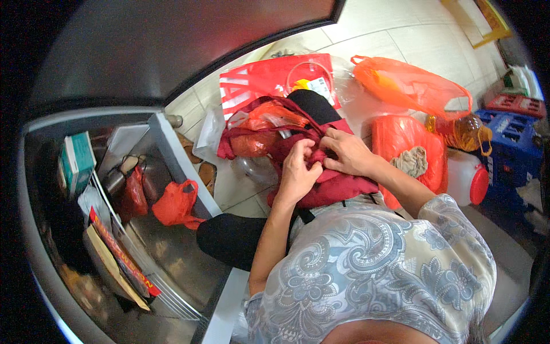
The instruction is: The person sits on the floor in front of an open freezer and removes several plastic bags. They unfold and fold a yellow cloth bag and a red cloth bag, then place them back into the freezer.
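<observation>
A dark red cloth bag (338, 189) lies across my lap, bunched up in the middle. My left hand (301, 171) pinches a fold of it, fingers curled in. Close beside it, my right hand (345, 152) grips the same gathered cloth. What lies between the fingertips, beyond cloth, is hidden. Left of my hands, an orange-red plastic bag (252, 143) with something in it sits among the red straps. Below that, a clear plastic container (256, 170) shows partly on the floor.
An open freezer drawer (183, 166) on the left holds a red plastic bag (176, 203) and boxes. Beyond my knees lie a red-and-white bag (258, 80) and an orange bag (407, 83). At right stand an oil bottle (461, 131), a red-lidded jar (461, 175) and blue crates (513, 149).
</observation>
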Available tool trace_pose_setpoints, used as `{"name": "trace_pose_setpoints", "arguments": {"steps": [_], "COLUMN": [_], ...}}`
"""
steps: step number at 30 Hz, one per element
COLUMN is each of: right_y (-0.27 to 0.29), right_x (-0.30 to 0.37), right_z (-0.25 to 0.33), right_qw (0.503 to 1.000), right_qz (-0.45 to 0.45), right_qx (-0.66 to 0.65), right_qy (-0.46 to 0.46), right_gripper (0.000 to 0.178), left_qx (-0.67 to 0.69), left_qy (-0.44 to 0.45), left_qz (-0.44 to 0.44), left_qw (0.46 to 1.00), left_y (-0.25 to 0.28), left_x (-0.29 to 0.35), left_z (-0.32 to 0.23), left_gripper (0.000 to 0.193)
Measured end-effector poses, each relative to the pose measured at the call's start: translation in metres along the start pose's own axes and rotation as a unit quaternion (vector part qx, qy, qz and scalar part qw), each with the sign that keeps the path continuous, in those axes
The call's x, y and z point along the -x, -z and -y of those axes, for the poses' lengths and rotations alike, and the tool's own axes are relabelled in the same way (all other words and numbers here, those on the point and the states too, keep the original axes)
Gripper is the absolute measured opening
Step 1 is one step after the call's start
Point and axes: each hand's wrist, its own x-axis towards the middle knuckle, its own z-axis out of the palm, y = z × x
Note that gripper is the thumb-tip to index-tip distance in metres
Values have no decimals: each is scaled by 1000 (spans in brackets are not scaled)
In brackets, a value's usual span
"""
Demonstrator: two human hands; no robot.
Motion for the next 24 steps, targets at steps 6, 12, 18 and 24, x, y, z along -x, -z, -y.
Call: {"name": "trace_pose_setpoints", "arguments": {"steps": [6,12,18,24], "right_y": [5,8,-6,2], "right_x": [-3,-5,-8,-16], "right_z": [4,-2,-7,-15], "right_qw": [998,994,995,989], "right_qz": [-24,21,-42,-27], "right_qx": [-23,-107,-90,-146], "right_qy": [55,8,6,23], "right_gripper": [32,37,31,30], "left_qx": [-51,-100,-148,-208], "left_qy": [-70,-139,-179,-243], "left_qz": [3,-32,-41,-21], "left_qw": [996,985,972,947], "left_y": [-4,-9,-11,2], "left_x": [0,-6,-18,-25], "left_z": [-1,-3,-6,-16], "left_gripper": [25,25,24,16]}}
